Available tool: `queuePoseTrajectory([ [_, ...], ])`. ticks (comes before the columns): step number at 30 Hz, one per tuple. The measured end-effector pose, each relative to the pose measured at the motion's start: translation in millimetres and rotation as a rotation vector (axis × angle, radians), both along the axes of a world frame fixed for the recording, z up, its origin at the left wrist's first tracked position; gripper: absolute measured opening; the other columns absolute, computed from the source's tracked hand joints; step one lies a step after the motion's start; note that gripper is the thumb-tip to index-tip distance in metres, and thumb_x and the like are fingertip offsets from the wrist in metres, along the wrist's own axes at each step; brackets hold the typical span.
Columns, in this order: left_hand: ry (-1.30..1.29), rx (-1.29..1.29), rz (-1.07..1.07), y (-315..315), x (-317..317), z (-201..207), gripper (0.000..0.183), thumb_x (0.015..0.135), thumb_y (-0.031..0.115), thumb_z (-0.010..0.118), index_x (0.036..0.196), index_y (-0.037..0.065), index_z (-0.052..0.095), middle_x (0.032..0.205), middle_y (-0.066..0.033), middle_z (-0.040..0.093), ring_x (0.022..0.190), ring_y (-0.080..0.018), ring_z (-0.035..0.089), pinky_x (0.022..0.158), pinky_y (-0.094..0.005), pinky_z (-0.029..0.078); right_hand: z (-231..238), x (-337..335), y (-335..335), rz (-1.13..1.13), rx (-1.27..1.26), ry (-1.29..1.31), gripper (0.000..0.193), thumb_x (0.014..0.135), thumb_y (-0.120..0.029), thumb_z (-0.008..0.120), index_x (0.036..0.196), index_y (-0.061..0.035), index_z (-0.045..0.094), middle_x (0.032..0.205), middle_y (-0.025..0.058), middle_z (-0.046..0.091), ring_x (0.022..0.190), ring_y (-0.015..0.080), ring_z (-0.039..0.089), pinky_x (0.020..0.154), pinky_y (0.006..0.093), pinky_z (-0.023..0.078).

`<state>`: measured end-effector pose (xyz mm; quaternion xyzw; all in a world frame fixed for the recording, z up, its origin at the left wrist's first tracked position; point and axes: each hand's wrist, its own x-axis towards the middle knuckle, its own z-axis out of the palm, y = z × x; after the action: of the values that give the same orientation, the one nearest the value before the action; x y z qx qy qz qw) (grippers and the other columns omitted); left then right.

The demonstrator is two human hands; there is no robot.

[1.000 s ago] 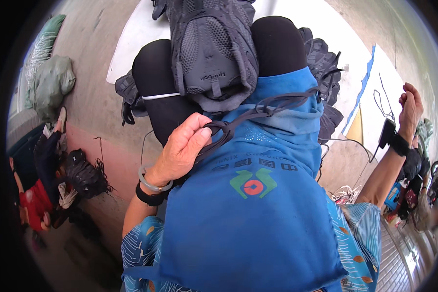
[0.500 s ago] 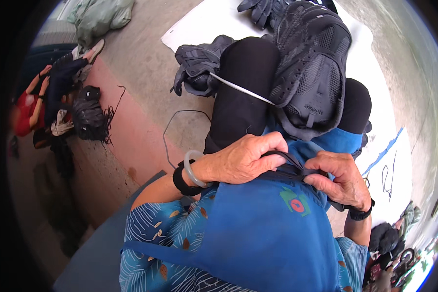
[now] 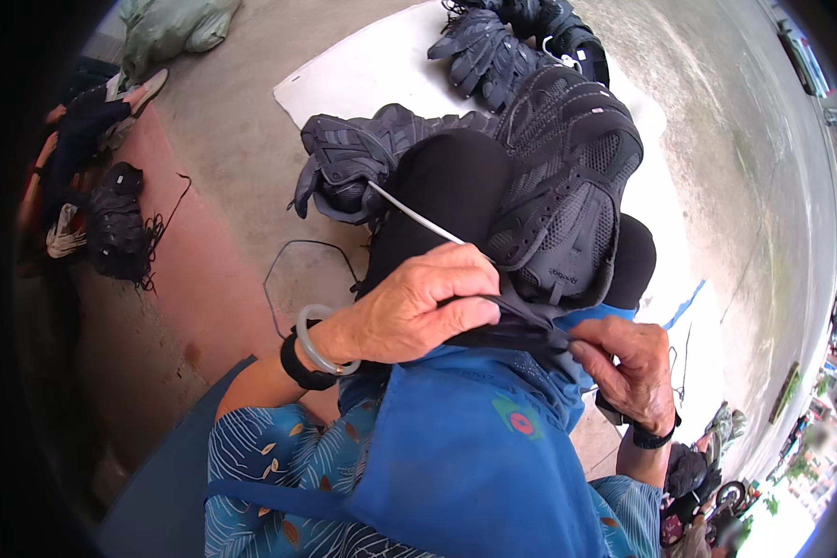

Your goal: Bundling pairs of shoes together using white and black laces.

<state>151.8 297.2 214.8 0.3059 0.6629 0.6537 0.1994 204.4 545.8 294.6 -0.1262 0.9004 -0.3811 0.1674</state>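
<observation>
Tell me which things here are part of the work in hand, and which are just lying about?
In the work:
left hand and right hand
dark laces between them
dark mesh shoe upper on the lap

Apparently just lying about:
grey-green sack
blue strip
wheel, lower right

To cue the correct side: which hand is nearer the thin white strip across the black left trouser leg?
Left. The left hand is close below the thin white strip; the right hand is farther off, to the strip's lower right in the picture.
</observation>
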Motion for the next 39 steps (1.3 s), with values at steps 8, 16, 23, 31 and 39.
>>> queuePoseTrajectory([
  [8, -0.364, 0.014, 0.056, -6.1, -17.9, 13.9, 0.022, 0.096, 0.018, 0.053, 0.100, -0.002, 0.059, 0.083, -0.0022, 0.059, 0.073, -0.0071, 0.051, 0.070, -0.0215, 0.044, 0.7, -7.8, 22.0, -0.156, 0.197, 0.323, 0.013, 0.076, 0.000, 0.066, 0.088, -0.0046, 0.062, 0.069, 0.0085, 0.059, 0.057, 0.0232, 0.060, 0.051, 0.0313, 0.047],
  [16, -0.376, 0.154, 0.294, -2.1, -27.4, 14.6, 0.022, 0.098, 0.021, 0.050, 0.095, 0.001, 0.060, 0.080, 0.0006, 0.059, 0.073, -0.0050, 0.051, 0.073, -0.0217, 0.045, -15.3, 21.1, 69.2, -0.586, 0.405, 0.311, 0.014, 0.075, 0.000, 0.058, 0.087, -0.0027, 0.063, 0.071, 0.0105, 0.062, 0.055, 0.0203, 0.059, 0.053, 0.0297, 0.047],
  [23, -0.437, -0.063, 0.117, 8.6, -20.8, 28.9, 0.026, 0.098, 0.026, 0.049, 0.095, 0.001, 0.058, 0.064, 0.0024, 0.047, 0.054, -0.0013, 0.038, 0.047, -0.0167, 0.028, -37.7, 72.7, 114.5, -0.557, 0.016, -0.136, 0.016, 0.082, -0.014, 0.067, 0.087, 0.0008, 0.065, 0.069, 0.0084, 0.061, 0.061, 0.0154, 0.054, 0.057, 0.0285, 0.043],
  [31, -0.378, 0.004, 0.287, 1.8, -15.2, 46.5, 0.022, 0.098, 0.021, 0.045, 0.098, 0.001, 0.053, 0.055, 0.0058, 0.036, 0.045, -0.0004, 0.027, 0.040, -0.0186, 0.021, -19.4, 109.7, 155.9, -0.589, -0.433, -0.213, 0.026, 0.079, -0.023, 0.074, 0.079, 0.0017, 0.066, 0.063, 0.0020, 0.056, 0.052, 0.0074, 0.049, 0.045, 0.0219, 0.037],
  [39, -0.348, -0.042, 0.269, -39.2, -2.8, 62.4, 0.021, 0.098, 0.019, 0.046, 0.101, 0.000, 0.051, 0.062, 0.0025, 0.044, 0.049, -0.0010, 0.034, 0.042, -0.0175, 0.023, -19.6, 117.3, 160.5, -0.615, -0.361, -0.281, 0.029, 0.081, -0.025, 0.071, 0.075, 0.0029, 0.066, 0.056, 0.0030, 0.054, 0.044, 0.0067, 0.046, 0.039, 0.0224, 0.034],
])
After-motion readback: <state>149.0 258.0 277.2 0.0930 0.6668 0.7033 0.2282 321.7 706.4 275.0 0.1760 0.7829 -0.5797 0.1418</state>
